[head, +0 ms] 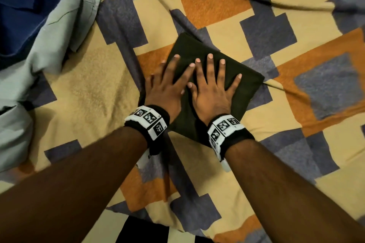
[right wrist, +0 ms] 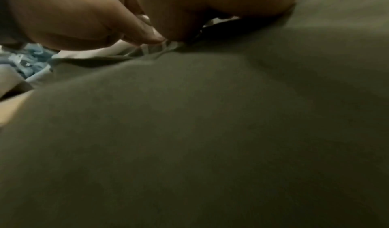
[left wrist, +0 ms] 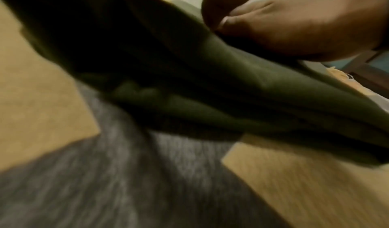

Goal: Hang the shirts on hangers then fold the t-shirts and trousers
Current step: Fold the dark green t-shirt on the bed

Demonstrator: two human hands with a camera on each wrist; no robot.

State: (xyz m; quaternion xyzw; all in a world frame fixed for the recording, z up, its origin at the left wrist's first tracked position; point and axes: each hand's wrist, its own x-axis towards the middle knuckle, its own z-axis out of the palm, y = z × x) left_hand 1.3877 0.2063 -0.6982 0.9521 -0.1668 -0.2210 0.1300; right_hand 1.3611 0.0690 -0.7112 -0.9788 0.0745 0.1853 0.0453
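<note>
Head view showed the left hand (head: 167, 87) and the right hand (head: 213, 85) lying side by side, palms down and fingers spread flat, on a dark olive folded garment (head: 243, 83). Neither hand gripped anything; straight fingers only pressed the cloth, the left index fingertip almost touching the right one. From the left wrist view the stacked layers of the fold showed along the near edge, with the right hand resting on top. The right wrist view was mostly filled by the olive cloth, and little else could be told from it.

The garment sat as a compact, roughly square packet on a patterned bedspread (head: 94, 89) of yellow, orange and grey blocks. To the person's left, well apart from the packet, a pale green garment (head: 49, 45) lay crumpled, with a blue garment (head: 21, 12) beyond it, both unfolded.

Judging by this, the step in hand was the final flattening of one folded piece; whether it was a t-shirt or trousers could not be told. The next move would likely call for lifting both palms without disturbing the layers, setting the packet aside, then reaching left for the pale green piece and spreading it flat.
</note>
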